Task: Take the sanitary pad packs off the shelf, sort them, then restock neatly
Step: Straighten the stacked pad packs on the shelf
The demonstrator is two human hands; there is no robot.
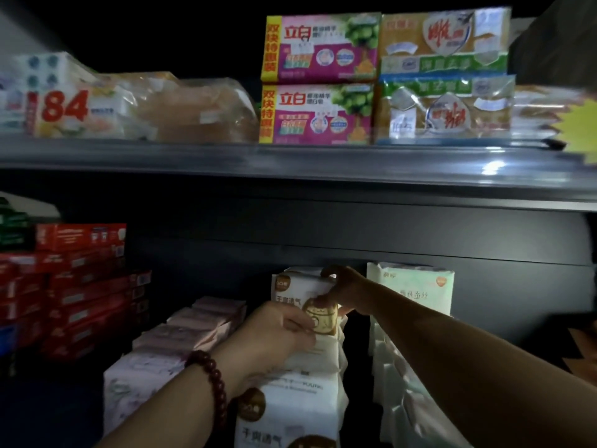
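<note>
- My right hand (347,292) grips the top edge of a white pack (292,291), fingers curled over the top and thumb on the front.
- My left hand (274,337), the one with the bead bracelet (213,379), clasps the same pack lower down on its front and left side.
- The pack stands upright at the far end of a row of matching white packs (290,412) on the lower shelf (58,409).
- Pink packs (193,331) lie at its 9 o'clock, and a pale green pack (413,286) stands apart at its 3 o'clock.
- With the sorts already in separate rows, I judge this is restocking: I am seating this pack at the back of its row.
- Next I need to square it up flush with the pack in front, then let go without tipping it toward the gap at 3 o'clock.
</note>
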